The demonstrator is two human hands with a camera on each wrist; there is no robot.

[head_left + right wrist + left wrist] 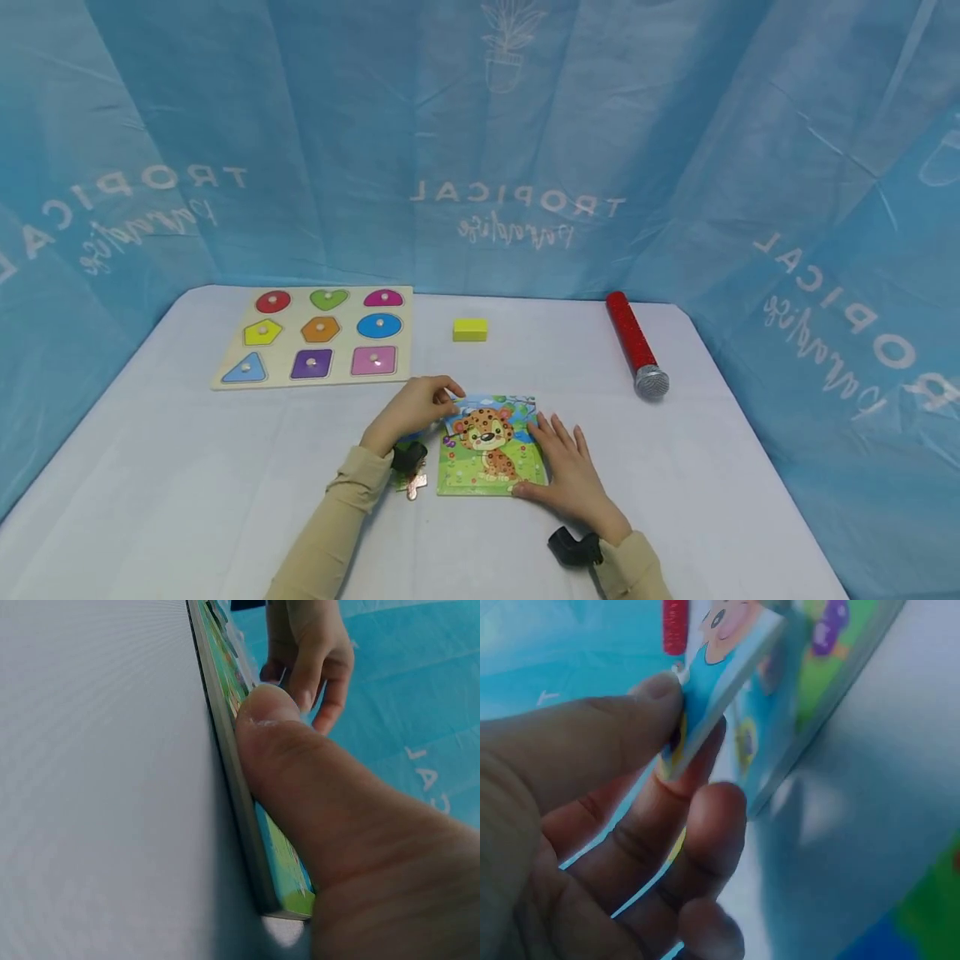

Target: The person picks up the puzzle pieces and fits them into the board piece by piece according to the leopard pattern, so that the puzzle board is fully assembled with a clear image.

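A leopard picture puzzle lies on the white table in front of me. Between the thumb and fingers of my left hand, a flat puzzle piece is pinched and tilted over the board's upper left corner. My right hand rests at the puzzle's right side with its fingers extended, and in the right wrist view its thumb lies on the board's edge. Loose puzzle pieces lie left of the board, partly hidden under my left wrist.
A wooden shape board with colored knobbed pieces lies at the back left. The yellow block stands behind the puzzle, and a red microphone lies at the back right. Blue curtains surround the table.
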